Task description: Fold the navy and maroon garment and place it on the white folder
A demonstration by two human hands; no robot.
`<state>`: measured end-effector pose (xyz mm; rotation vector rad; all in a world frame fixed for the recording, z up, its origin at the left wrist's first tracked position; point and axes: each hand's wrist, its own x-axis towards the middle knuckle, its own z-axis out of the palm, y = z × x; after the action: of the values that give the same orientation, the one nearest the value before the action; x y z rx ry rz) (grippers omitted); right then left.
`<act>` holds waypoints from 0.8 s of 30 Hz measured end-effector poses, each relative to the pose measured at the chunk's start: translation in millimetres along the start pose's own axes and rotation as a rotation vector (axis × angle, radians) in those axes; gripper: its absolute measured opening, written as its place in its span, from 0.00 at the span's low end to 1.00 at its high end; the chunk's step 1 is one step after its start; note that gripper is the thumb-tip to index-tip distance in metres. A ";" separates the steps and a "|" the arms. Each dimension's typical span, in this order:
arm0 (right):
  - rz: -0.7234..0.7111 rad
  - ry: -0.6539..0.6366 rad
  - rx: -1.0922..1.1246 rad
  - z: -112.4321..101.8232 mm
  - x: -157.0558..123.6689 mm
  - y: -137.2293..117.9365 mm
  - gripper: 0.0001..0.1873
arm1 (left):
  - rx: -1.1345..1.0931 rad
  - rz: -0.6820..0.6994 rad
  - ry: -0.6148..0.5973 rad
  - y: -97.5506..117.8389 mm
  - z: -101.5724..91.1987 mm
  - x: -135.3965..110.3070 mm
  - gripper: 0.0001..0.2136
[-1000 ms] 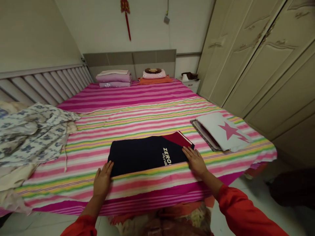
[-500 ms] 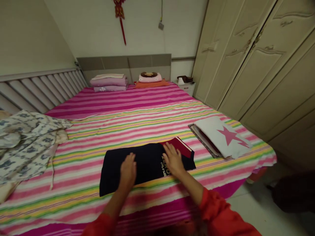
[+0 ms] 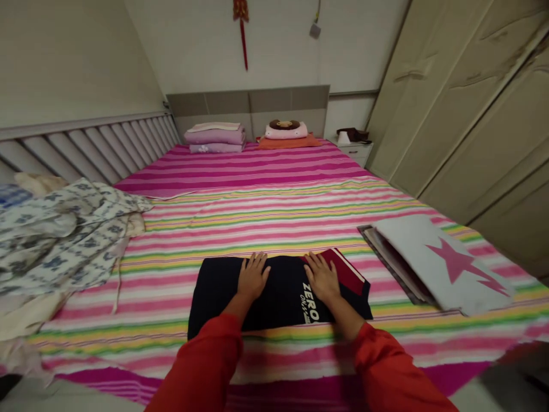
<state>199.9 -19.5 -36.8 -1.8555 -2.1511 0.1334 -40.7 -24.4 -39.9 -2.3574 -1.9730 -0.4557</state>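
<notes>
A dark navy T-shirt (image 3: 278,292), folded lengthwise, lies across the near part of the bed. White lettering and a dark red sleeve with a white stripe show at its right end. My left hand (image 3: 254,276) rests flat on the shirt's middle, fingers stretched toward the far edge. On the right end, between the lettering and the red sleeve, my right hand (image 3: 322,278) lies palm down with its fingers spread. Neither hand grips the cloth.
Folded clothes with a white piece bearing a pink star (image 3: 450,260) lie to the right. A heap of floral clothing (image 3: 77,234) is at the left. Folded bedding (image 3: 217,137) sits by the headboard (image 3: 291,103). Wardrobe doors (image 3: 463,114) stand beyond the bed's right side.
My left hand has moved from above the shirt's near left part to lie flat further along its far side. The right hand stays on the right end. The view has shifted left.
</notes>
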 end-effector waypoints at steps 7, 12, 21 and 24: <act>0.079 0.089 -0.113 -1.8 -11.3 30.8 0.26 | 0.114 -0.200 -0.066 -92.2 -29.1 -16.1 0.24; 0.209 0.178 -0.086 -10.6 -27.5 64.0 0.27 | 0.119 -0.354 0.018 -122.3 -37.7 -34.1 0.23; 0.357 0.199 0.519 -25.9 -49.6 108.6 0.27 | 0.008 -0.553 0.321 -103.6 -43.4 -73.9 0.25; 0.591 0.104 0.875 -36.0 -46.3 100.9 0.27 | -0.187 -0.444 0.373 -64.1 -36.5 -68.7 0.25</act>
<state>311.7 -52.7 -36.3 -1.7731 -1.0945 0.9064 -120.5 -85.6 -32.1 -1.7246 -2.3256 -1.0516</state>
